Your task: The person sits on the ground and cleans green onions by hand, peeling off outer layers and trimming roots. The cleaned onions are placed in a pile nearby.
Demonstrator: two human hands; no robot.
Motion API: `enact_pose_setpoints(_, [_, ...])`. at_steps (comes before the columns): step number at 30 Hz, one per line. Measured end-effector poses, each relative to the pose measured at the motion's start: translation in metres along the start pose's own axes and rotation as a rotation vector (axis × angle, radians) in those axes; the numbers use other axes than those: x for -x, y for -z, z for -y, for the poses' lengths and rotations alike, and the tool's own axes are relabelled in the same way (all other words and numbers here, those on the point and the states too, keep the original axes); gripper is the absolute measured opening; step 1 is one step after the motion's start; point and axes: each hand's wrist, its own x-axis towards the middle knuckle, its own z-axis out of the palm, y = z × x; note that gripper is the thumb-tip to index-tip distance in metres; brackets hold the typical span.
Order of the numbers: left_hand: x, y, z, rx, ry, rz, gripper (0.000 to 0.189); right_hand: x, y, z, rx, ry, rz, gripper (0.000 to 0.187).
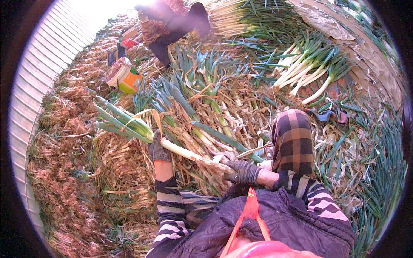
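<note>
A large green onion lies slantwise across my lap, its green leaves to the left and its dirty lower end to the right. In a dark knit glove, my left hand grips the stalk just below the leaves. My right hand, gloved alike, closes around the lower end, so the roots are hidden from me. One dry, yellowed leaf curls up from the stalk over my left hand. Just beyond my hands lies a heap of untrimmed green onions with brown, withered outer leaves.
Peeled white green onions lie at the right, beyond my knee. Another person sits at the far side near a stacked pile. An orange and white bucket stands left of the heap. Rooty bundles line a ribbed wall.
</note>
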Motion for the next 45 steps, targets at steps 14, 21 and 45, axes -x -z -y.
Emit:
enact_pose_setpoints(14, [0.004, -0.007, 0.001, -0.038, -0.07, -0.068, 0.015, 0.001, 0.012, 0.018, -0.011, -0.118, 0.134, 0.076])
enact_pose_setpoints(21, [-0.004, -0.007, 0.005, -0.081, -0.033, -0.162, 0.015, 0.0, 0.013, 0.019, -0.038, -0.152, 0.181, 0.077])
enact_pose_setpoints(45, [-0.019, 0.009, 0.013, 0.065, 0.013, 0.056, 0.013, -0.003, 0.004, 0.008, 0.008, -0.077, 0.101, 0.07])
